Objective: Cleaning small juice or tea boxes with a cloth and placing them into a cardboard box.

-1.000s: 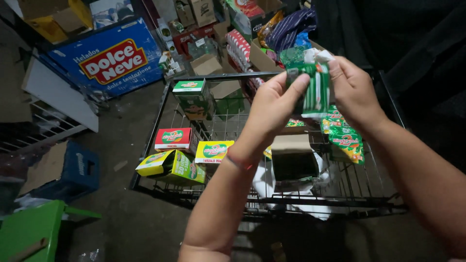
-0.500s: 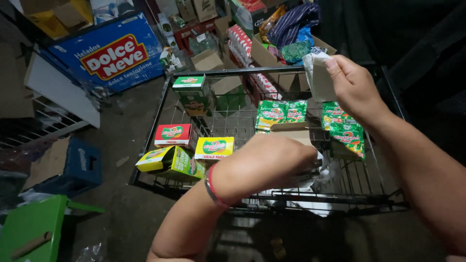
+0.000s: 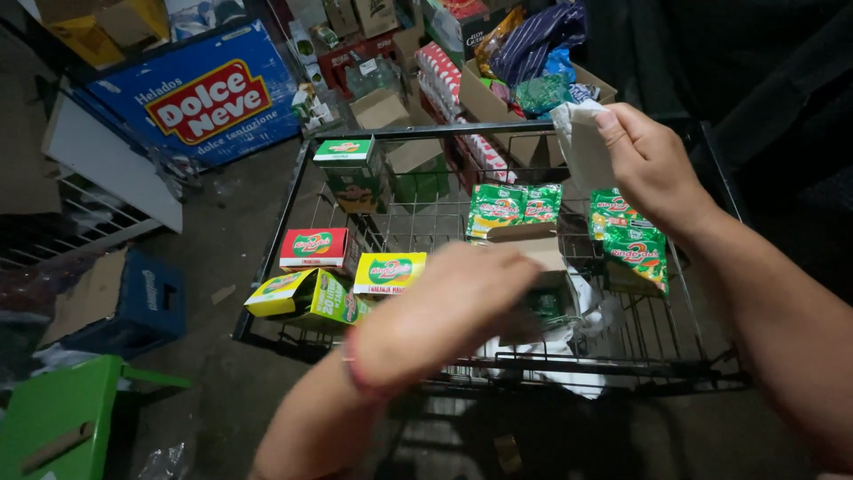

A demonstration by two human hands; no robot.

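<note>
My right hand (image 3: 653, 160) is raised over the back right of a black wire basket (image 3: 409, 132) and pinches a pale crumpled wrapper (image 3: 584, 142). My left hand (image 3: 453, 307), blurred, reaches down to an open cardboard box (image 3: 533, 253) in the basket's middle; whether it grips anything is unclear. Green packets (image 3: 511, 206) lie behind the box. More green packets (image 3: 631, 240) lie under my right wrist. Red (image 3: 315, 249), yellow (image 3: 389, 273) and yellow-green (image 3: 298, 296) boxes sit on the basket's left side. A green box (image 3: 348, 164) stands at the back left.
A blue cardboard sign (image 3: 200, 98) leans at the upper left above a white wire rack (image 3: 80, 204). A blue crate (image 3: 133, 298) and a green stool (image 3: 62, 418) stand on the floor at the left. Cartons of goods (image 3: 498, 62) crowd behind the basket.
Both hands held a green packet up together a second ago. My left hand has dropped down to the cardboard box. Green packets now lie behind it, and my right hand keeps only the pale wrapper.
</note>
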